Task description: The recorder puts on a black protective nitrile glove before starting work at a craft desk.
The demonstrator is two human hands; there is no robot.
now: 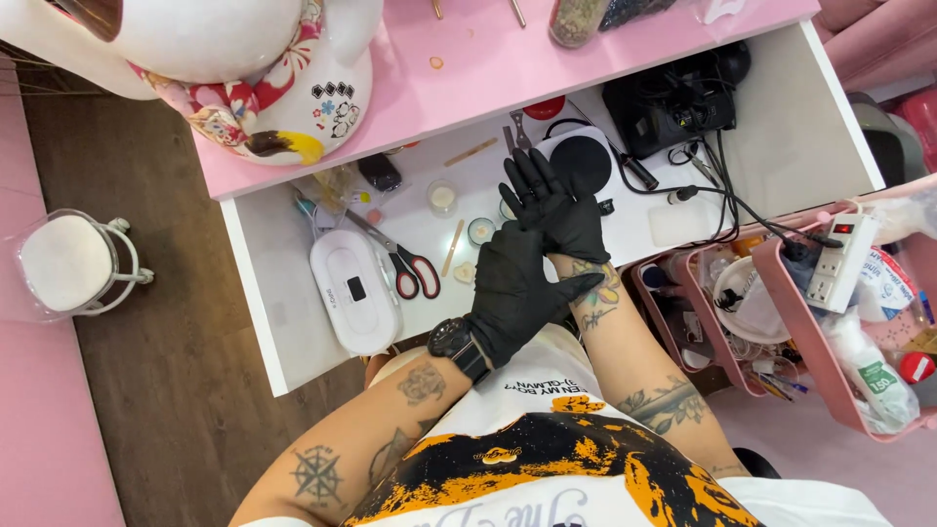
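Both my hands wear black gloves and are held over an open white drawer (268, 293). My right hand (551, 200) is raised with its fingers spread apart and holds nothing. My left hand (512, 283), with a black watch (457, 344) on its wrist, lies across my right wrist and closes on the cuff of the right glove (584, 239). Below the hands are my tattooed forearms and a white, black and orange shirt.
The drawer holds red-handled scissors (415, 273), a white lidded box (356, 291), small jars (442, 198), a wooden stick (453, 247), a round black pad (583, 161) and a black machine with cables (673, 102). A pink trolley (781, 303) with a power strip (839, 259) stands right. A large painted figurine (264, 68) sits on the pink tabletop.
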